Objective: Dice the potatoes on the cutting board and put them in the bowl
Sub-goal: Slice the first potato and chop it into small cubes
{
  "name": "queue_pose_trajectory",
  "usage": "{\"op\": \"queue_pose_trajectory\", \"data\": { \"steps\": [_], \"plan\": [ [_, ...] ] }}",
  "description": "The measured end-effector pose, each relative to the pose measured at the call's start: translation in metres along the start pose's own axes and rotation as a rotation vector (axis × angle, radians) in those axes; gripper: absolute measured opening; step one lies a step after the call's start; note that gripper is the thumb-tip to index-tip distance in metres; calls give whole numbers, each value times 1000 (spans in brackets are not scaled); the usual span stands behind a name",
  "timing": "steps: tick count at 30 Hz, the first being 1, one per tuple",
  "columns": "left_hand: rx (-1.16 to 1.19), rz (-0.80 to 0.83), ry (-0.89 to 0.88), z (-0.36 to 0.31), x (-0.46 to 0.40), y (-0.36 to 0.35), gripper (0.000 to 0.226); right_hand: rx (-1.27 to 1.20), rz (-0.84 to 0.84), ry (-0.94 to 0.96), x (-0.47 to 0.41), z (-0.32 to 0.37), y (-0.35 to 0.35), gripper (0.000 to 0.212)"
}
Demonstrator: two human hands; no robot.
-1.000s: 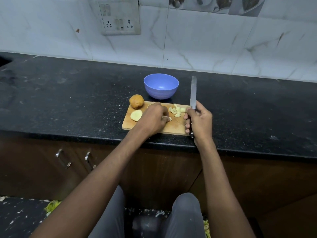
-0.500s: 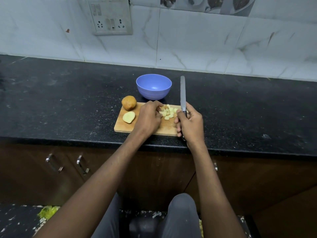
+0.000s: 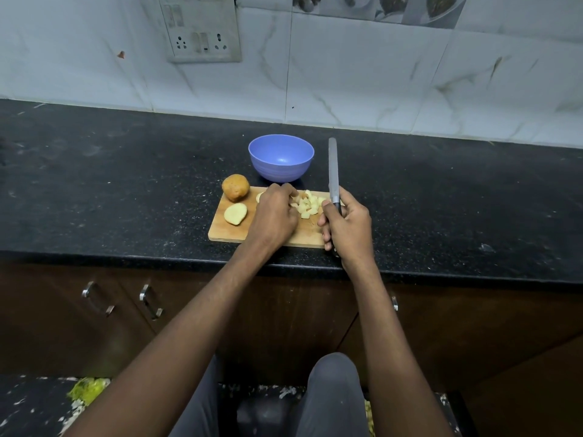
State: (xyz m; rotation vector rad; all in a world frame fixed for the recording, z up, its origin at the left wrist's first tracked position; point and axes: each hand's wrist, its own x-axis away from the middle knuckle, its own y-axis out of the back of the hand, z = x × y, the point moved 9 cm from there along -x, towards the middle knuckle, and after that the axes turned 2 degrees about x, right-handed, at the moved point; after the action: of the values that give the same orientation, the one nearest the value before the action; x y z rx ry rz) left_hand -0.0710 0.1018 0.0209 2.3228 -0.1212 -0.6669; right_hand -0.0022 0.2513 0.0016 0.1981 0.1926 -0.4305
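On the cutting board [image 3: 230,234], far-right part, a loose pile of diced potato [image 3: 307,205], pale cubes, just short of the board's back edge. Left of the pile, the left hand [image 3: 273,217] lies knuckles-up on the board, fingers [image 3: 288,192] curled narrow and touching the pile's left edge; whether they pinch any cubes or cover a piece, can't tell, hidden under the hand. A pale bit pokes out at the hand's far-left side, likely more cut potato. Right of the pile, the right hand [image 3: 347,227] is closed around the knife [image 3: 333,171] handle, blade pointing away from the person toward the wall, off the board, cutting nothing.

Board's left end: a potato half [image 3: 235,213], cut face up, and behind it a whole unpeeled potato [image 3: 235,187] at the back-left corner. Both undiced.

Blue bowl [image 3: 280,162] on the counter [image 3: 126,184] just behind the board's back edge, looks empty. It's straight beyond the pile and slightly left of it, near.

Key relation: pile sits between the two hands, bowl directly past it. Left hand is the nearer and the free one, so probably it gathers or shoves cubes toward the bowl while the knife waits. Risk: cubes falling in the gap between board and bowl.
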Motion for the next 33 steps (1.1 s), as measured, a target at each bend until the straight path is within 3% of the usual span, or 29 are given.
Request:
{"op": "queue_pose_trajectory", "data": {
  "steps": [8,14,18,21,24,27,33],
  "plan": [
    [97,-106,22,1,4,10,46,19,-1,3,0,0,-1,40],
    [114,-182,9,0,10,18,37,72,-35,17,-1,1,3,43],
    [100,-240,-35,3,15,34,30,267,-88,96,-6,5,3,43],
    [32,-257,-38,15,13,49,31,425,-86,119,-10,8,-2,66],
    [-63,-167,-18,28,6,56,39,509,-97,128,-9,13,-6,75],
    [-175,-1,4,36,0,51,50,548,-131,123,-7,17,-7,69],
    [-369,222,-31,29,0,31,62,462,-125,134,-5,15,-4,64]
  ]
}}
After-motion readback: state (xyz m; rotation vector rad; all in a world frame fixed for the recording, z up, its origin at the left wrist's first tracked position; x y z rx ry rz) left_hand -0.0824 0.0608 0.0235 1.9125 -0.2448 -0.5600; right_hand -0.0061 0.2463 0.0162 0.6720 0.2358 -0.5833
